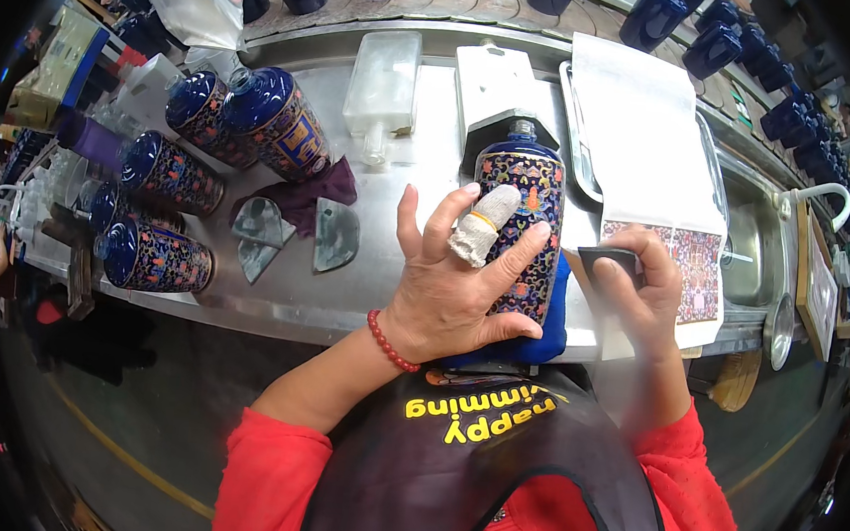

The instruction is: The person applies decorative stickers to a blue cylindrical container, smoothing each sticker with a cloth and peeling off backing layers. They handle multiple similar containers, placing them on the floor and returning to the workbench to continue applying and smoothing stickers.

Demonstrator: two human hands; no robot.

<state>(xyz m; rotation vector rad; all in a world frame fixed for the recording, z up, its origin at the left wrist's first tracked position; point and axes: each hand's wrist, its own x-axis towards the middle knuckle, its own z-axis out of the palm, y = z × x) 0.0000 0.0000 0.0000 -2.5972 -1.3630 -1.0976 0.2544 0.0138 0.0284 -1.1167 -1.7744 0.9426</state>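
A dark blue bottle (522, 173) with a colourful floral pattern lies with its neck pointing away from me, on a blue cloth (553, 311). My left hand (454, 278) rests over it, fingers spread and thumb near its base. One finger wears a white cloth cover (478, 232) with a yellow band. To the right of the bottle, my right hand (643, 283) pinches a dark grey flat scraper (605, 257), apart from the bottle. Patterned decal sheets (696, 277) lie partly under white paper (636, 122) beside that hand.
Several patterned blue bottles (168, 170) stand at left, near a purple cloth (306, 196) and grey scraper pieces (335, 236). Beyond are a clear empty bottle (382, 82) and a white block (494, 81). A sink (752, 231) with a white tap (830, 193) lies right. Plain blue bottles (654, 14) line the conveyor.
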